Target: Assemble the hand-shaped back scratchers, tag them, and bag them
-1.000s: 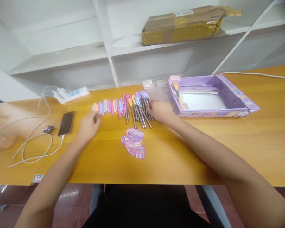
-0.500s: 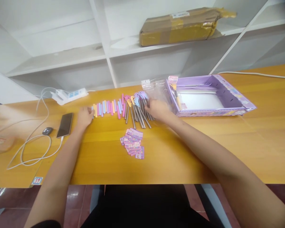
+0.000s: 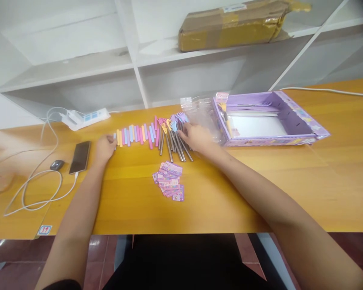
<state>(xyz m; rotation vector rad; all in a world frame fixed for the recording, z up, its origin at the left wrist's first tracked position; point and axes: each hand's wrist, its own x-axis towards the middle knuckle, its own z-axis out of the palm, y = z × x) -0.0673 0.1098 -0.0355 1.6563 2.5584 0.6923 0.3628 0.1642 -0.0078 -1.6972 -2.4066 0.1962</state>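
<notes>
My left hand [image 3: 105, 149] is at the left end of a row of coloured sticks [image 3: 135, 134] in pink, purple, blue and yellow. Its fingers are closed on the light blue stick [image 3: 115, 137] at that end. My right hand [image 3: 198, 138] reaches into a pile of back scratchers [image 3: 173, 139] with metal rods and coloured hand-shaped heads. Thumb and fingers close round one back scratcher, partly hidden by the hand. In front of the pile lie overlapping pink and purple printed cards [image 3: 169, 181].
Clear plastic bags [image 3: 201, 112] lie behind my right hand, beside a purple open box [image 3: 274, 141] with a bagged yellow scratcher [image 3: 225, 117]. At left are a phone [image 3: 80, 157], mouse [image 3: 57, 164], white cable and power strip [image 3: 86, 119]. A taped carton [image 3: 232, 30] sits on the shelf.
My right hand has shifted slightly left into the scratcher pile. My left hand stays at the end of the stick row. The camera view has shifted a little.
</notes>
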